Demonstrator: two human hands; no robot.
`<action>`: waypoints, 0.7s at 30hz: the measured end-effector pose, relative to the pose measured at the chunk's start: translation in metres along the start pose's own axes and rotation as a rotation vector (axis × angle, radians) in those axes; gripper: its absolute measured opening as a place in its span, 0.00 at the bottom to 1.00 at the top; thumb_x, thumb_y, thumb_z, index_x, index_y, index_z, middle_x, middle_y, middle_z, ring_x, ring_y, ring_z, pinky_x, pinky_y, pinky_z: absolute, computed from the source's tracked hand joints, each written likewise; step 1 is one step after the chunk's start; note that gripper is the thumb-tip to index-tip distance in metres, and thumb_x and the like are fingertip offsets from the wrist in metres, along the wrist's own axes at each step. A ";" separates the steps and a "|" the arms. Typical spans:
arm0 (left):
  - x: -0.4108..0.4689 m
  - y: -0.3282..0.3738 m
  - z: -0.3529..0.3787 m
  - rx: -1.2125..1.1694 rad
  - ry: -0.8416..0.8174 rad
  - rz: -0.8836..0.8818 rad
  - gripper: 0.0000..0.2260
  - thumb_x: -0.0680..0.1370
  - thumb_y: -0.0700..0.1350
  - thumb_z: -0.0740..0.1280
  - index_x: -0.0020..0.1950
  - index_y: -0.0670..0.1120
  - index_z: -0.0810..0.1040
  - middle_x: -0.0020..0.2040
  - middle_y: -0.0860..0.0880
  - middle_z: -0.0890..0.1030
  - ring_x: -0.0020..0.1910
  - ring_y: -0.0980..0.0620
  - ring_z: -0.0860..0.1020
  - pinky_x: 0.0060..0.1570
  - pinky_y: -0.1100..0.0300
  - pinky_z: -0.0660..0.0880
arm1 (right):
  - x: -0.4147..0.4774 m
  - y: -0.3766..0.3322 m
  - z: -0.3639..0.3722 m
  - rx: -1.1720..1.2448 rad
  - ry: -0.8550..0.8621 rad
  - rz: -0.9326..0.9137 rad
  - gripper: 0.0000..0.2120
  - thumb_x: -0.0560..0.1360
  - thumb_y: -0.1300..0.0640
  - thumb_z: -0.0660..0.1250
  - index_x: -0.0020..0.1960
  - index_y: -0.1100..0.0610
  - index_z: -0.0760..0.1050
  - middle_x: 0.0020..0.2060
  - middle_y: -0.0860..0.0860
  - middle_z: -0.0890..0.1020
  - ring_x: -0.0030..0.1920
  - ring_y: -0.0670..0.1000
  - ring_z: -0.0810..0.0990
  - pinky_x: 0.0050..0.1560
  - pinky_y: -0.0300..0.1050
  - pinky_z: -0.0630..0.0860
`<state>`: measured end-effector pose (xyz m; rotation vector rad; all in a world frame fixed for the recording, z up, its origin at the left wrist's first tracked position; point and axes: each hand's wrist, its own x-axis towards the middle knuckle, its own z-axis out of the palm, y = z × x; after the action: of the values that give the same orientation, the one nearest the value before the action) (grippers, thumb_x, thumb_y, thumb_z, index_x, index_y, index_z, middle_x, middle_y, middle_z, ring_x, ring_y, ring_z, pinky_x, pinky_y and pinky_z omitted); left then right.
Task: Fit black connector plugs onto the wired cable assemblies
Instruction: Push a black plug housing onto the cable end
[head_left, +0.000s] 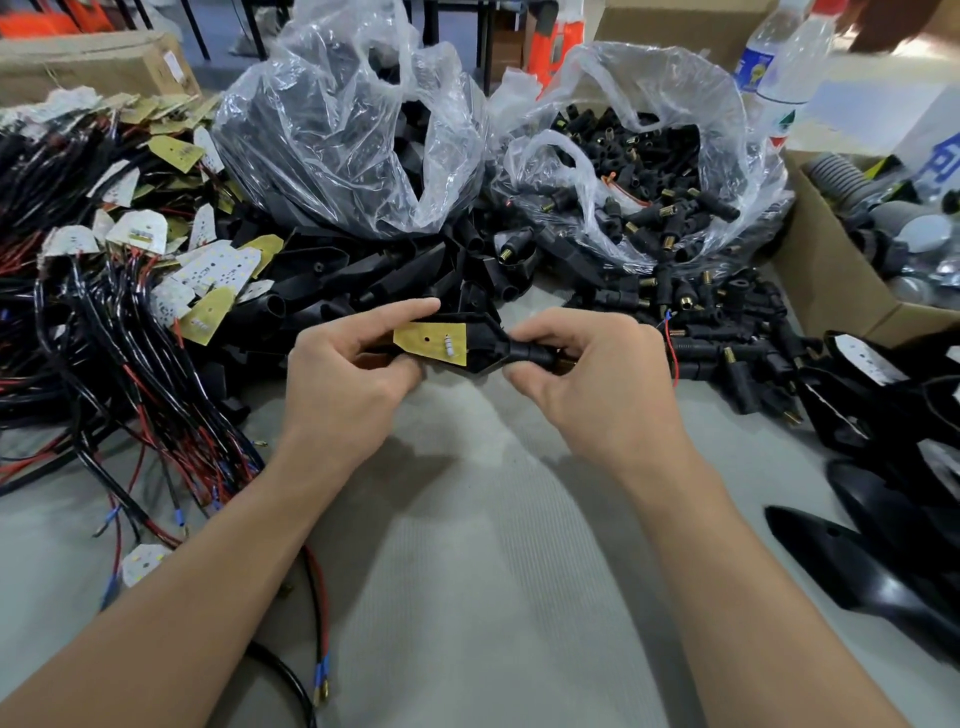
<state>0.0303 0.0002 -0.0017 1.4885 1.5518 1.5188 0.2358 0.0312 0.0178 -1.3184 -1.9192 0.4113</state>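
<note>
Black connector plug (530, 354) pinched in right hand (589, 376), meeting neck of housing (485, 349) with yellow board (428, 340), gripped by left hand (343, 376) above bench (467, 545). Step: seating plug. Next needs straight, firm push together.

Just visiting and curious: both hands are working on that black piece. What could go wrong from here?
The right hand grips the plug at the narrow end of the housing; the thin red wire beside it could get pinched or pulled. The left hand holds the housing at the yellow board; a hard squeeze might bend the white resistor on it.
</note>
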 end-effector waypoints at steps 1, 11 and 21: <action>0.000 0.000 0.000 0.024 0.010 0.022 0.21 0.70 0.41 0.73 0.58 0.63 0.85 0.50 0.59 0.87 0.48 0.51 0.86 0.53 0.49 0.83 | 0.000 0.000 0.000 0.004 -0.003 0.011 0.09 0.68 0.52 0.79 0.47 0.44 0.85 0.34 0.39 0.83 0.37 0.46 0.80 0.44 0.36 0.74; 0.001 0.006 -0.002 -0.022 -0.046 0.049 0.12 0.71 0.37 0.79 0.47 0.54 0.89 0.55 0.58 0.86 0.55 0.57 0.85 0.56 0.63 0.80 | 0.000 0.002 -0.001 -0.031 0.032 0.143 0.15 0.68 0.51 0.77 0.50 0.35 0.80 0.35 0.40 0.83 0.39 0.49 0.81 0.44 0.50 0.80; -0.005 0.017 0.017 -0.271 0.203 -0.369 0.05 0.75 0.44 0.77 0.41 0.52 0.89 0.42 0.50 0.88 0.46 0.54 0.85 0.58 0.50 0.81 | -0.002 -0.007 0.007 -0.158 0.080 0.008 0.07 0.69 0.52 0.76 0.47 0.43 0.84 0.34 0.39 0.78 0.44 0.47 0.77 0.59 0.44 0.65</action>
<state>0.0532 -0.0020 0.0081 0.8659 1.5535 1.6126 0.2267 0.0271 0.0169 -1.4224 -1.9117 0.2098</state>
